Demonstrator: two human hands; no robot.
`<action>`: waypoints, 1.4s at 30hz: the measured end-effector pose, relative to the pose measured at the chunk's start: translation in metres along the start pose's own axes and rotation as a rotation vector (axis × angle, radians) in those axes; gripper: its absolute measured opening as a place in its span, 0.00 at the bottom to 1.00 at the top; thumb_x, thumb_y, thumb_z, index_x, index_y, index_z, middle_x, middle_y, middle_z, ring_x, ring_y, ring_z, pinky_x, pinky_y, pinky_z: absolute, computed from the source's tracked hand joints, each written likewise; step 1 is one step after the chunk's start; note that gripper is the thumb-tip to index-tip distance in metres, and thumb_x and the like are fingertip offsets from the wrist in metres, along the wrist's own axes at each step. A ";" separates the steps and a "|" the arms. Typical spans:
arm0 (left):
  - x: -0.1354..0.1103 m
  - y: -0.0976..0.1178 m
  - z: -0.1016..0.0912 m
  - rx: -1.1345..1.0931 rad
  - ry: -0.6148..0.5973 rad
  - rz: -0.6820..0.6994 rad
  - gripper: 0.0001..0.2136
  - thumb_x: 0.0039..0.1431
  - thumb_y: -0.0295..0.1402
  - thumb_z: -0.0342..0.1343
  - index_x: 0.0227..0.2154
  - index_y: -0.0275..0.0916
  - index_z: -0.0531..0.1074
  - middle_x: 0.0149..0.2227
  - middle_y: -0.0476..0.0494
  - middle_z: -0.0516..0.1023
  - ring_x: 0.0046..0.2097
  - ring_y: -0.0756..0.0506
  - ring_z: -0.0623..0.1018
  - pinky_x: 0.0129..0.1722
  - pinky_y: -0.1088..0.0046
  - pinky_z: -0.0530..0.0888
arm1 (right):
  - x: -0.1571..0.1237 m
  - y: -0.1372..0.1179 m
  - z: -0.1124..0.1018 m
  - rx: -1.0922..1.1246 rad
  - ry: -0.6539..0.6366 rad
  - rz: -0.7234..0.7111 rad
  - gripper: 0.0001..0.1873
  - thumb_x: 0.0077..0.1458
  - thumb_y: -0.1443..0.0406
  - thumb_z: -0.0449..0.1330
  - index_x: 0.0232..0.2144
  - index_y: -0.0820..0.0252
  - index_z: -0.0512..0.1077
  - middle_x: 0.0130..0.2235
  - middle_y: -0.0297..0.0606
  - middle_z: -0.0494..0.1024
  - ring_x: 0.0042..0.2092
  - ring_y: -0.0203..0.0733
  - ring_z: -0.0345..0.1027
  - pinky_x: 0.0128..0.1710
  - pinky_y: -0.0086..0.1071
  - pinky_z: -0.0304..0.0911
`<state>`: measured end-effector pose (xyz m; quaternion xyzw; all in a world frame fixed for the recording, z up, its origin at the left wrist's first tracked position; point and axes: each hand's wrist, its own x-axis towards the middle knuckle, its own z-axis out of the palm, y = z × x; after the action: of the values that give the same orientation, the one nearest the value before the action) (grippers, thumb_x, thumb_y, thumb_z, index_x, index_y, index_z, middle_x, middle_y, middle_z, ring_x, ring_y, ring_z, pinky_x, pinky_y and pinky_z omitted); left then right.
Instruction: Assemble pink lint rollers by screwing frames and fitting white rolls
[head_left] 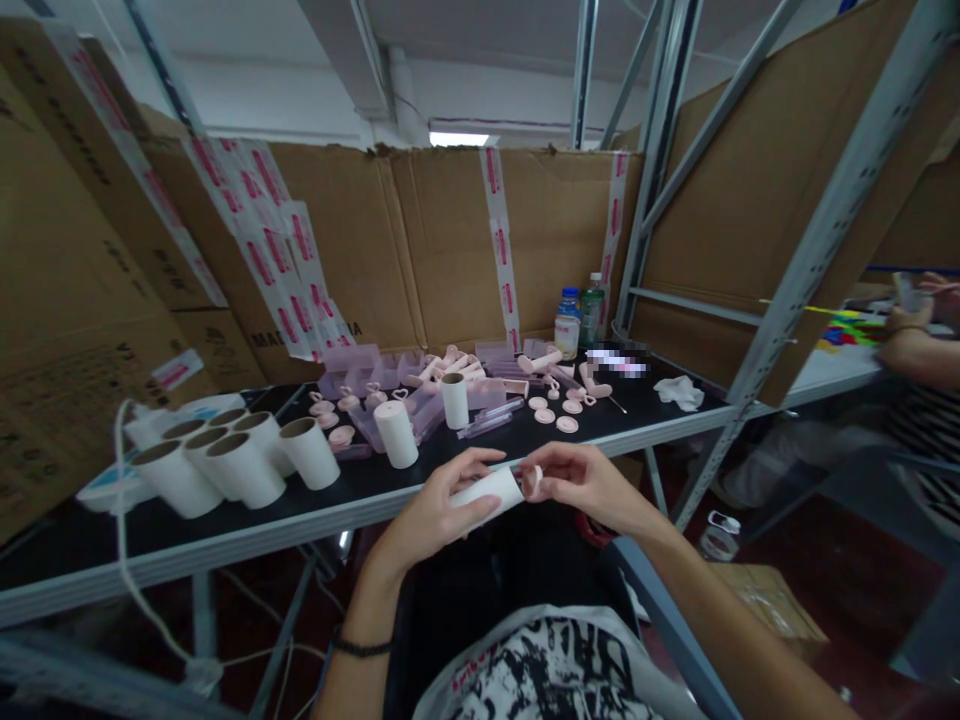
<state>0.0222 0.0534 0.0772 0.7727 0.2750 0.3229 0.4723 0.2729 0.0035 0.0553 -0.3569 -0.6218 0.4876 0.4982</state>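
In front of the table edge, my left hand (442, 505) is closed round a white cardboard tube (491, 492), which lies nearly level with one end toward the right. Close to that end, my right hand (581, 482) pinches a small pale pink round cap (533, 482) between thumb and fingers. Whether the cap touches the tube is hard to make out. On the table beyond stand a white tube with a closed top (396, 436) and a shorter tube with an open top (454, 403).
Several open white tubes (244, 470) stand at the left. Pink discs (568, 424), handle-like pink parts and translucent purple pieces (360, 368) cover the middle. Two bottles (568, 325) stand at the back. A metal post (817, 220) rises on the right, with another person's hand (911, 315) beyond.
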 end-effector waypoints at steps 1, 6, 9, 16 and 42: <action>0.000 -0.001 -0.002 -0.025 0.055 0.013 0.24 0.60 0.41 0.64 0.59 0.44 0.74 0.45 0.40 0.83 0.46 0.39 0.82 0.47 0.65 0.77 | 0.001 0.001 -0.004 -0.011 0.066 -0.026 0.16 0.55 0.57 0.70 0.45 0.58 0.80 0.44 0.41 0.85 0.43 0.45 0.81 0.48 0.40 0.75; 0.003 -0.001 -0.005 -0.079 0.634 0.167 0.24 0.57 0.40 0.66 0.56 0.41 0.78 0.54 0.38 0.82 0.53 0.37 0.79 0.53 0.66 0.73 | 0.010 0.021 -0.047 -0.444 0.502 -0.148 0.17 0.60 0.51 0.64 0.39 0.59 0.76 0.43 0.46 0.84 0.44 0.50 0.80 0.46 0.43 0.75; 0.007 -0.008 0.000 0.168 0.903 0.269 0.22 0.59 0.37 0.66 0.56 0.43 0.76 0.54 0.40 0.81 0.50 0.40 0.79 0.47 0.68 0.72 | 0.019 0.039 -0.075 -0.633 0.636 -0.157 0.13 0.57 0.55 0.65 0.36 0.58 0.75 0.42 0.45 0.82 0.44 0.53 0.77 0.51 0.49 0.71; 0.014 -0.037 0.015 0.429 1.049 0.268 0.21 0.60 0.35 0.66 0.55 0.43 0.74 0.53 0.37 0.79 0.50 0.38 0.78 0.50 0.62 0.71 | 0.031 0.072 -0.093 -0.838 0.664 -0.208 0.11 0.58 0.58 0.63 0.39 0.58 0.77 0.45 0.47 0.80 0.48 0.55 0.75 0.54 0.50 0.67; 0.026 -0.044 -0.047 0.500 1.181 0.196 0.30 0.52 0.31 0.70 0.60 0.41 0.73 0.58 0.32 0.78 0.61 0.31 0.72 0.69 0.46 0.56 | 0.015 0.065 -0.039 -0.748 1.013 -0.539 0.09 0.68 0.65 0.54 0.43 0.58 0.74 0.47 0.48 0.77 0.53 0.51 0.72 0.58 0.50 0.66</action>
<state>-0.0027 0.1159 0.0599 0.5733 0.4837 0.6612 0.0158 0.3046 0.0444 -0.0018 -0.5217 -0.5057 -0.1280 0.6750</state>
